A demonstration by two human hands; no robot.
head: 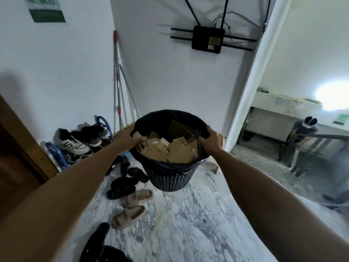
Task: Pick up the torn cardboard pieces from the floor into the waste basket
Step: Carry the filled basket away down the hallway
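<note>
1. Floor (188, 224): grey-white marbled stone, smooth. No loose cardboard visible on it.
2. Far left: brown wooden door (17, 167), white painted wall (66, 82) with a green poster (46, 9) near the top.
3. Left corner: pile of shoes (79, 140), white-and-black sneakers on a blue rack, black slippers (124, 184) on the floor, and a pair of tan sandals (134, 207) nearer the camera.
4. Mop handles (118, 87), metal with red grips, lean in the wall corner.
5. Left hand (126, 138): closed over the left rim of the basket, fingers curled inside.
6. Basket (170, 167): round, black, slotted plastic mesh, tapering down, lined with a black plastic bag folded over the rim. Appears to be held above the floor between both hands, centre frame, tilted slightly toward the camera.
7. Cardboard pieces (168, 148): torn, flat, brown, ragged edges, all inside the basket, filling it about halfway up.
8. Right hand (212, 141): closed over the right rim, thumb inside.
9. Wall behind: black router (206, 39) with antennas, cables running up.
10. Right: white door frame (251, 82), next room with a metal-legged worktop (321, 138), a person (304, 130) crouched by it, and bright glare from a light.
</note>
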